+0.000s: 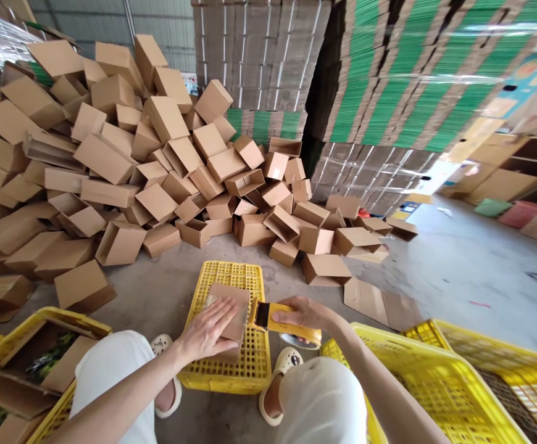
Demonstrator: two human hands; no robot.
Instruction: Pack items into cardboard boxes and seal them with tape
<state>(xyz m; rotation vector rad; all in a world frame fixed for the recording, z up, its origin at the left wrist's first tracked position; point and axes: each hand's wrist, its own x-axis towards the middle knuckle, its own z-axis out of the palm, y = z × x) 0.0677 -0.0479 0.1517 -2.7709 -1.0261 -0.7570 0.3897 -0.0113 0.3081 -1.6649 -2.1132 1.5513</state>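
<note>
A small brown cardboard box [242, 302] lies on an upturned yellow plastic crate [254, 364] between my feet. Flat on the box's top rests my left hand [213, 325], its fingers stretched out. My right hand [302, 314] is wrapped round a yellow tape dispenser [315, 336]. The dispenser's front end is at the right edge of the box; whether it touches the cardboard I cannot tell. Part of the tape roll [299, 341] shows below the dispenser.
A big heap of cardboard boxes [162, 200] fills the floor ahead and left. Bundled flat cartons [393, 80] tower behind it. A yellow crate [384, 345] stands at my right, and another yellow crate [46, 311] holding cartons at my left. Flattened cardboard [379, 302] lies on the floor.
</note>
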